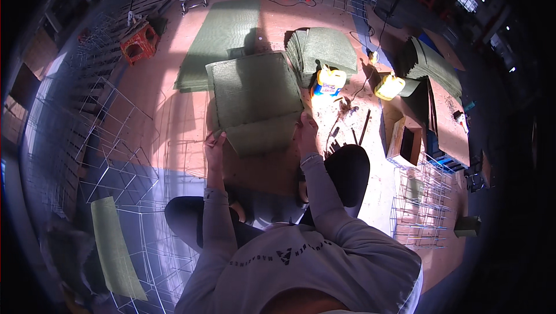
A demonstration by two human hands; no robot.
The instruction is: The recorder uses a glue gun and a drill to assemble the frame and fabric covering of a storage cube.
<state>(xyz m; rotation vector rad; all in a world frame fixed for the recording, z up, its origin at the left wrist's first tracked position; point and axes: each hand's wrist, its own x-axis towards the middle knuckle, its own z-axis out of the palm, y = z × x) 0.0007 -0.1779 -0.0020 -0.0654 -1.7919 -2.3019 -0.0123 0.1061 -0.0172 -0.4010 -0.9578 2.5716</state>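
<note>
- Hands at the near edge of a green mat (pixel 255 97) lying on the floor (pixel 168 88) in front of the seated person.
- Left hand (pixel 215 142) grips the mat's near left corner, fingers curled over the edge.
- Right hand (pixel 305 130) lies on the mat's near right edge, fingers pressed against it; whether they pinch it I cannot tell.
- The mat's near strip is bent downward along a crease, the rest lies flat.
- A long strip of green matting (pixel 223 39) lies beyond it on the left, and a stack of green mats (pixel 324 50) on the right.
- Two yellow jugs (pixel 330 78) stand just beside that stack.
- Wire racks (pixel 116 152) lie on the left, a wire basket (pixel 425 198) on the right.
- A red stool (pixel 139 42) stands at far left.
</note>
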